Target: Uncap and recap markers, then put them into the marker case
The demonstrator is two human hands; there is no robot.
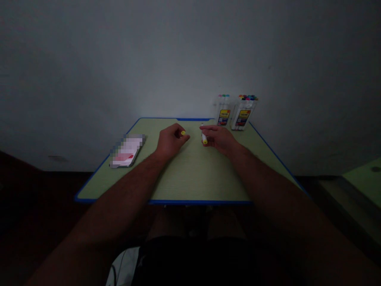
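My left hand is closed, with a small yellow marker cap pinched between thumb and forefinger. Across a short gap, my right hand grips a white marker whose yellow end points toward me. The marker's far end, pale and narrow, points to the wall; its detail is too small to make out. Both hands are just above the middle of the pale green table.
Two clear cases of markers, one fuller at its right, stand at the back right. A phone, partly blurred out, lies at the left. Blue trim edges the table, and a grey wall rises behind it.
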